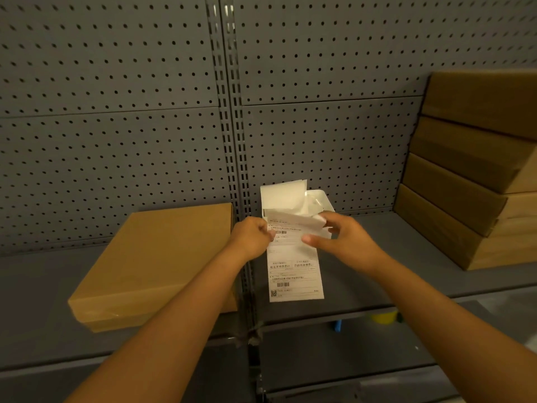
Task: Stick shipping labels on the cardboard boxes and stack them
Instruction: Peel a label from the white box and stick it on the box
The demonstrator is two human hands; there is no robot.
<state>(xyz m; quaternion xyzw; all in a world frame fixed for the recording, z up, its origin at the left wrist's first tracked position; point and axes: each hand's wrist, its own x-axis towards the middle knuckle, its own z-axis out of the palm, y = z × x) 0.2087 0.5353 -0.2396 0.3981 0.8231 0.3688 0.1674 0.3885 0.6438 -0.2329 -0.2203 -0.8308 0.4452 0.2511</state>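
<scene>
A white shipping label (295, 271) with barcodes hangs in front of me above the grey shelf. My left hand (252, 235) pinches its upper left edge. My right hand (338, 235) pinches the upper right part, where a strip is folded back from the sheet. A flat cardboard box (154, 263) lies on the shelf to the left, with no label visible on its top. A stack of several cardboard boxes (476, 181) stands at the right.
A white bin (319, 199) holding loose white sheets stands behind the label against the grey pegboard wall (116, 112). The grey shelf (363, 286) has a lower shelf beneath it, where a yellow object (383, 317) and a blue object (337, 325) show.
</scene>
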